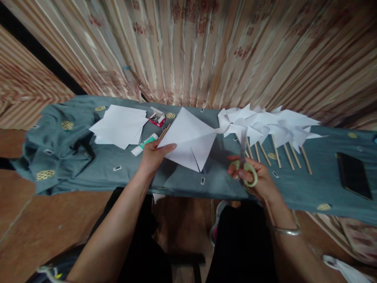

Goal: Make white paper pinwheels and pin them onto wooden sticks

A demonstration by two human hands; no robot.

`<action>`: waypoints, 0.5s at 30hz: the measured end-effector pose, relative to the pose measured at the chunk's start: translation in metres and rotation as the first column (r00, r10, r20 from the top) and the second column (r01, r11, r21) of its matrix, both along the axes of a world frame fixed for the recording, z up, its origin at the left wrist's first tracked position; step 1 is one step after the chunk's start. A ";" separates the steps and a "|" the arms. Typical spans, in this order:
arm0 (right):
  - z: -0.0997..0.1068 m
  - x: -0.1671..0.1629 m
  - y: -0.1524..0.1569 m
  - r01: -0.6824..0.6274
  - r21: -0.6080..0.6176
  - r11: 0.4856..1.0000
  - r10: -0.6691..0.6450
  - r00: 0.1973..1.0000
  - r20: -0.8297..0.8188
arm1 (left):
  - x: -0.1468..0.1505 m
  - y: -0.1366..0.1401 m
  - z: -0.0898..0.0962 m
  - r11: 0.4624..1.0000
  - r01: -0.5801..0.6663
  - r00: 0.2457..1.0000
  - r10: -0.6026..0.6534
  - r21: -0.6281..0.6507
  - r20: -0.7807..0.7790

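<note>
My left hand (154, 154) pinches a white paper square (188, 137) by its left corner, thumb on top. The paper has crease lines, and a cut slit runs inward from its near corner. My right hand (259, 177) has its fingers through the pale green handles of a pair of scissors (250, 175). Their blades point away from me, blurred, and stand apart from the paper. Several finished paper pinwheels (265, 122) on wooden sticks lie beyond my right hand. Close to my left hand are a glue stick (144, 144) and a few wooden sticks (165, 131).
A stack of white paper sheets (119, 125) lies on the left. Behind the glue stick is a small open red box (157, 117) of metal pins. A dark phone (354, 175) rests at the right. Grey-green cloth (176, 186) covers the narrow table; a patterned curtain (188, 51) hangs behind it.
</note>
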State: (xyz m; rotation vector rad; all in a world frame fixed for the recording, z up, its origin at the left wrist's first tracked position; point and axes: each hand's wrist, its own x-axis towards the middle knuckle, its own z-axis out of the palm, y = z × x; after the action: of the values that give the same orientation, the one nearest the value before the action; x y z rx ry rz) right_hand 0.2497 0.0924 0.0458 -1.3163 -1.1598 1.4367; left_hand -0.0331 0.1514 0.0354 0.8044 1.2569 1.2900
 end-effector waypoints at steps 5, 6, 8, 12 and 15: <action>0.000 -0.013 0.004 0.238 0.311 0.920 -0.309 0.929 0.203 | 0.010 -0.009 -0.004 0.934 0.317 0.921 -0.344 -0.164 -0.181; -0.001 -0.016 0.004 0.202 0.331 0.922 -0.294 0.921 0.255 | 0.012 -0.010 -0.005 0.920 0.350 0.902 -0.382 -0.178 -0.201; -0.002 -0.021 0.003 0.122 0.347 0.930 -0.251 0.899 0.358 | 0.016 -0.011 -0.007 0.901 0.391 0.877 -0.426 -0.186 -0.223; -0.008 -0.024 0.004 0.087 0.353 0.932 -0.259 0.839 0.479 | 0.020 -0.012 -0.007 0.899 0.406 0.880 -0.433 -0.163 -0.197; -0.013 -0.023 0.011 0.203 0.306 0.930 -0.322 0.851 0.415 | 0.022 -0.012 -0.004 0.951 0.306 0.949 -0.308 -0.036 -0.062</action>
State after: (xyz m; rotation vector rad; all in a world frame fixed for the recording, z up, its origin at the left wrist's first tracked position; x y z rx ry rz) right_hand 0.2263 0.1030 0.0327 -1.6069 -1.3461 0.7615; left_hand -0.0115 0.1394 0.0315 0.9889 1.1445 1.0006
